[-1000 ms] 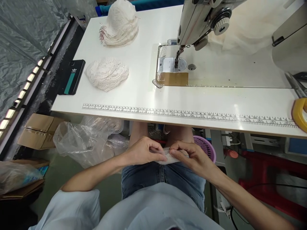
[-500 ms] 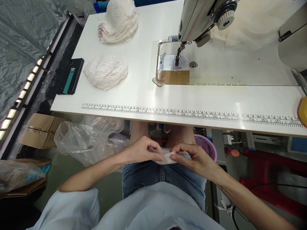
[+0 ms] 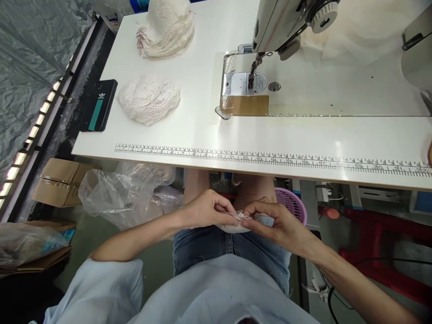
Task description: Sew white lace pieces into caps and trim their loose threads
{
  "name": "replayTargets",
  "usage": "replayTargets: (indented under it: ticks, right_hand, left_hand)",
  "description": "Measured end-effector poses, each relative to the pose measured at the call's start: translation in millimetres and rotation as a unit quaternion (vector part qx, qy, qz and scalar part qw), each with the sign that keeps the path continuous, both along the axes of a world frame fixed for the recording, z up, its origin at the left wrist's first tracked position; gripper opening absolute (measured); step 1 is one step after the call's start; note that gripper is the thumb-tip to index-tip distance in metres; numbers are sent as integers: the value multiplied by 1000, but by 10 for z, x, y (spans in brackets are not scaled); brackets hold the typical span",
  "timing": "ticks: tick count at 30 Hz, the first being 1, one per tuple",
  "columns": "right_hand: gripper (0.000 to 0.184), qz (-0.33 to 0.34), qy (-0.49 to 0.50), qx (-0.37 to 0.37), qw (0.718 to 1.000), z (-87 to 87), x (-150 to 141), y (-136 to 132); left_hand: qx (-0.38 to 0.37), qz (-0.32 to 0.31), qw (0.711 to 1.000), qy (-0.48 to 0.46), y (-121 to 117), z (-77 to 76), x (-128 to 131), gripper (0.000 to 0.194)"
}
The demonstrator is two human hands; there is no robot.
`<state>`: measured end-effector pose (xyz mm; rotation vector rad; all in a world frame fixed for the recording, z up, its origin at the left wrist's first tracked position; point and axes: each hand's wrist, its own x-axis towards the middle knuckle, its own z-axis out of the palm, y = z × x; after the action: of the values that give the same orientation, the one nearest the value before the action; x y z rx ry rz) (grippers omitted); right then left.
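Note:
A small piece of white fabric with a lace edge (image 3: 232,227) is held over my lap, below the table's front edge. My left hand (image 3: 211,210) pinches it from the left between thumb and fingers. From the right, my right hand (image 3: 266,219) pinches the lace edge, its thumb and forefinger close to the left fingertips. Part of the fabric is hidden by my fingers. On the table lie a pile of white lace pieces (image 3: 150,100) and, behind it, a stack of cream fabric pieces (image 3: 167,31).
A sewing machine (image 3: 280,27) stands at the back right of the white table (image 3: 189,130), which has a printed ruler (image 3: 270,158) along its front. A dark phone (image 3: 99,105) lies at the left edge. Below are a plastic bag (image 3: 114,193), a cardboard box (image 3: 62,182) and a purple basket (image 3: 292,204).
My left fingers have moved right along the fabric, closer to my right fingertips. The fabric now hangs lower beneath my hands. The view has shifted slightly.

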<state>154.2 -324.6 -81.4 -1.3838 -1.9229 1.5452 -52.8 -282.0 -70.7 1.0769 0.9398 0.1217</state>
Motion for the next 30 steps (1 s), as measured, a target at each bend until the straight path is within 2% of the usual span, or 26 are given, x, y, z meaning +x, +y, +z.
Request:
replayTargets:
  ticks: [7, 13, 16, 21, 24, 28, 30]
  right_hand:
    - [24, -9, 30, -33, 999, -22, 24, 0]
    - [26, -12, 18, -12, 1000, -15, 44, -17]
    - [27, -16, 21, -11, 1000, -23, 52, -21]
    - [28, -27, 11, -7, 1000, -23, 94, -19]
    - [27, -21, 18, -5, 1000, -41, 110, -19]
    - [32, -10, 68, 16, 997, -74, 100, -71]
    - [35, 10, 93, 20, 995, -30, 159, -87]
  left_hand:
    - [-29, -7, 1000, -4, 19, -22, 8, 24]
    - [-85, -5, 996, 0, 24, -12, 54, 30]
    - [-87, -11, 996, -5, 16, -23, 74, 34]
    - [-47, 6, 999, 4, 13, -50, 115, 24]
    - [-49, 7, 999, 22, 36, -45, 143, 24]
    - [-51, -3, 998, 45, 39, -40, 196, 25]
    - [-61, -7, 997, 42, 36, -46, 236, 27]
